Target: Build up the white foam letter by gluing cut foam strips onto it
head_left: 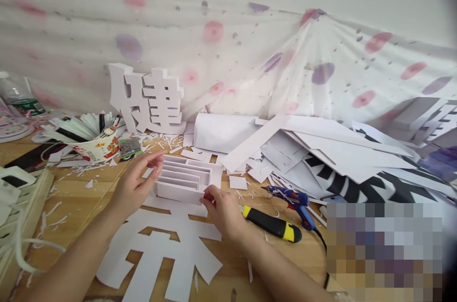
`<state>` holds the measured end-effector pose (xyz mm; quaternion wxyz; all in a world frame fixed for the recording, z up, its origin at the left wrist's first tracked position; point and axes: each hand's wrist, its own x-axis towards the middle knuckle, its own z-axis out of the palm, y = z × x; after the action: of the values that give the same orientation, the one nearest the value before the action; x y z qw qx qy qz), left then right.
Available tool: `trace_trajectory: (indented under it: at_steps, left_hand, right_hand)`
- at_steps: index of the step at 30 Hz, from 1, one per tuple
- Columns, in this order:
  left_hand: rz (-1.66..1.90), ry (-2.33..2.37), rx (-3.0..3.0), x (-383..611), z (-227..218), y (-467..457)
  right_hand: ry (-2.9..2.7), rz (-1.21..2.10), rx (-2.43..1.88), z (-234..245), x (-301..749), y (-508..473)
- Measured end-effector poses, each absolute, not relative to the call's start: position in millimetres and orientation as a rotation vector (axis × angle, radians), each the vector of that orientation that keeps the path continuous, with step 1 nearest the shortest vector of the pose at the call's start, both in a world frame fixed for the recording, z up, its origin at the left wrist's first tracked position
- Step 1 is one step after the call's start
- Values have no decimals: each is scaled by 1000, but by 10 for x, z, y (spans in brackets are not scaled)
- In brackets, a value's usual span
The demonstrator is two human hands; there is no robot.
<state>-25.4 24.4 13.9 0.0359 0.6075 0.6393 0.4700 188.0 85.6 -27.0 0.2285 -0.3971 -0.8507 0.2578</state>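
Observation:
A large flat white cut-out shaped like a Chinese character (171, 226) lies on the wooden table in front of me. Along its far part, several narrow white strips stand on edge and form slim, box-like walls. The nearest is a long white strip (180, 194), whose right end is pinched between the thumb and fingers of my right hand (223, 209). At the left end of these walls is my left hand (139, 180), its thumb and fingers apart and slightly curved. Whether its fingertips touch the walls is hard to tell.
A yellow-black utility knife (273, 223) and a blue glue gun (293, 199) lie right of my right hand. Behind are a finished white character (150, 97), a paper bowl (98, 147) of strips and stacked white sheets (332, 142). Scraps litter the table.

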Motion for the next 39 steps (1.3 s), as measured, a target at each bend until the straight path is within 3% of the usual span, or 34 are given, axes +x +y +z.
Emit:
trace_trajectory:
  at_steps: [9,26,32,35,39]
  left_hand:
    - [1407,2083,1447,-494,-335,193]
    - [1223,2021,1431,-565,-546,190]
    - [1267,2200,2023,-439,-355,146]
    - [1010,2009,2546,-284,-213,155]
    - [833,1757,2656,-153,-147,213]
  right_hand:
    - [-2395,592,-1173,-413,1702,840]
    - [-2410,646,-1177,-503,1681,867]
    - [-2404,614,-1096,-506,1700,861]
    - [-2376,551,-992,-483,1708,825]
    - [-2307,584,-882,-307,1858,751]
